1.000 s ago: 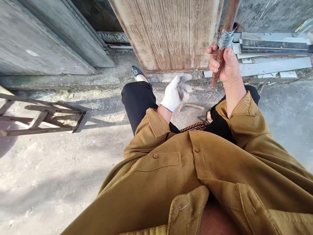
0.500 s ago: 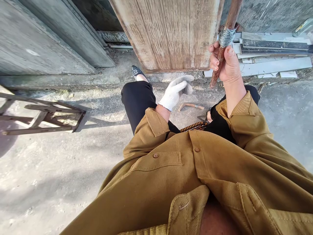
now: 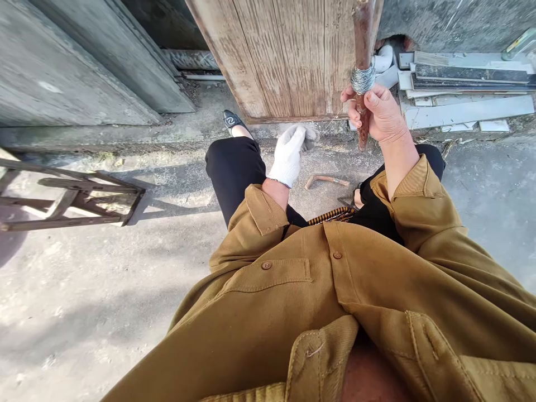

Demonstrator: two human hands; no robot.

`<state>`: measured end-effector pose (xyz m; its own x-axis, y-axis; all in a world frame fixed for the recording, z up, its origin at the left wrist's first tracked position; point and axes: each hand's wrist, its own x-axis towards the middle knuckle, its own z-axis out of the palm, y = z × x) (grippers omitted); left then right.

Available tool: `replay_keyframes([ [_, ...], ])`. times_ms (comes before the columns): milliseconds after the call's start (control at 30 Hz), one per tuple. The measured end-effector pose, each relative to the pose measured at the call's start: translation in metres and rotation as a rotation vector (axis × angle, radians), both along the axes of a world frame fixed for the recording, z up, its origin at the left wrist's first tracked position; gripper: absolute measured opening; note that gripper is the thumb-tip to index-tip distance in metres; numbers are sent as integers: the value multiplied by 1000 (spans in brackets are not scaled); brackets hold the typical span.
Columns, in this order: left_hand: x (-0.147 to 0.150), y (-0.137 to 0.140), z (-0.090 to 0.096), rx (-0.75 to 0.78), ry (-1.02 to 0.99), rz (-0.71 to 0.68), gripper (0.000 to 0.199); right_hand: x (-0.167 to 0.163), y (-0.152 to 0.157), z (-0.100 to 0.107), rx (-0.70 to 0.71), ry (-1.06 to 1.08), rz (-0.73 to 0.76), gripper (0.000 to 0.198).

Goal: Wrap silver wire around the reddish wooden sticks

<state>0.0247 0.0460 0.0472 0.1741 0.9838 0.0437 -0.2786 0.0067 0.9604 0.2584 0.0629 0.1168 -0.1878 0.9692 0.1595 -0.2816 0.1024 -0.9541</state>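
My right hand (image 3: 383,114), bare, is closed around the lower end of a reddish-brown wooden stick (image 3: 363,33) that stands nearly upright. Just above my fingers, a coil of silvery wire (image 3: 363,80) is wound round the stick. Lower and to the left, my left hand (image 3: 291,153) wears a white knit glove; its fingers are pinched together. A faint thin strand of wire (image 3: 334,118) runs between the glove and the coil. On the ground below both hands lies a bent brown piece (image 3: 326,180) with a light wrapping near one end.
A plank door or board (image 3: 285,61) stands straight ahead. White and dark strips (image 3: 469,111) are stacked at the right by the wall, with a bottle (image 3: 518,44) near them. A wooden stool (image 3: 75,201) lies at the left. An orange-and-black striped item (image 3: 330,216) is between my legs.
My right hand has shifted left with the stick, which is now more upright. The gloved fingers, stretched out before, have closed, and that hand has drawn slightly left.
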Motion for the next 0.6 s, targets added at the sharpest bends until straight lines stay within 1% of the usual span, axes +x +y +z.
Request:
replay_keyframes([
  [33,0,-1,1,-22,-25,-14,52,-2,0,-1,18,43,32,51],
  [100,2,-3,3,-67,-86,-42,53,-5,2,-5,11,115,110,51],
  [200,5,-7,5,-150,-150,-72,56,-8,7,-11,-81,153,186,49],
  [367,9,-11,6,-235,-131,-149,59,-12,18,-22,-229,226,178,44],
  [467,7,-13,9,-260,-133,-185,58,-16,21,-29,-274,198,164,40],
  [600,3,-15,11,-236,-169,-218,64,-18,27,-43,-394,148,171,34],
])
